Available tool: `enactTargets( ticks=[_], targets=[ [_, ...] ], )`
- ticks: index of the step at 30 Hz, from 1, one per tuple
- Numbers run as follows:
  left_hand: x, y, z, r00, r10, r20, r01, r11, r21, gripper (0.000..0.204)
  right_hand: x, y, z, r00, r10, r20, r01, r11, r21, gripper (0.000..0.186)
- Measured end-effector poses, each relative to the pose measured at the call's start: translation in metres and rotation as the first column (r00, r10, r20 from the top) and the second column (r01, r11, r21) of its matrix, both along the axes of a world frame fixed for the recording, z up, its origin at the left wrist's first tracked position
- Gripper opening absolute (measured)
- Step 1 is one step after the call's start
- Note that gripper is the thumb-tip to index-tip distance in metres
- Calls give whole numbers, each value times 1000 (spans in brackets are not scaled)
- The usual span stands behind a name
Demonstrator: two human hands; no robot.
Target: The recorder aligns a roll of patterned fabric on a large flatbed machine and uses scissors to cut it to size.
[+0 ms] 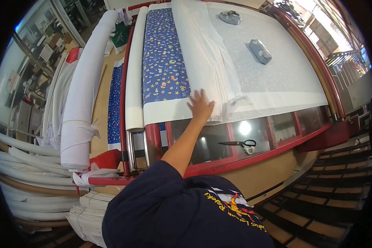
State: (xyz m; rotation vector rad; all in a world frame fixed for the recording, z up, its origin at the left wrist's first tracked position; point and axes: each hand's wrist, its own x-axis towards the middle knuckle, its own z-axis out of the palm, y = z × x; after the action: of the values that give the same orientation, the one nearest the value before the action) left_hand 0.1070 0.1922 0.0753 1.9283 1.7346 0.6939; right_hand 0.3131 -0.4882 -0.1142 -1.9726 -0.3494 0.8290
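My left hand (201,106) lies with fingers spread on the bunched white cloth (213,78), close to its near end. Under and beside that cloth runs a blue sheet printed with small colourful figures (163,53), with a plain white border along its near edge. To the right, the white cloth spreads thin and flat over the table, and a faint pattern shows through it. Two grey wrapped blocks (260,51) rest on this flat part, one farther back. My right hand is out of view.
Black-handled scissors (244,143) lie on the table's glass panel near its red front rail (227,165). A white roll (135,74) stands along the left of the sheet. Farther left are a large cloth-wrapped roll (84,91) and several stacked white rolls (33,173).
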Motion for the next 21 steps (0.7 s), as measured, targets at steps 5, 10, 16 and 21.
enactTargets(
  ticks=[5,10,16,21],
  targets=[
    [28,10,-24,997,-50,-58,54,995,86,80,14,29,7,998,26,-66,-28,999,-29,17],
    [80,2,-25,955,-131,-267,173,974,143,72,28,59,31,998,9,-66,-12,998,-55,17],
    [107,-8,-10,840,-419,-345,488,861,145,35,47,43,28,995,19,102,3,977,-212,34],
    [110,4,-8,526,-802,-281,833,553,-20,32,16,64,61,992,91,90,-65,964,-258,43]
  ],
)
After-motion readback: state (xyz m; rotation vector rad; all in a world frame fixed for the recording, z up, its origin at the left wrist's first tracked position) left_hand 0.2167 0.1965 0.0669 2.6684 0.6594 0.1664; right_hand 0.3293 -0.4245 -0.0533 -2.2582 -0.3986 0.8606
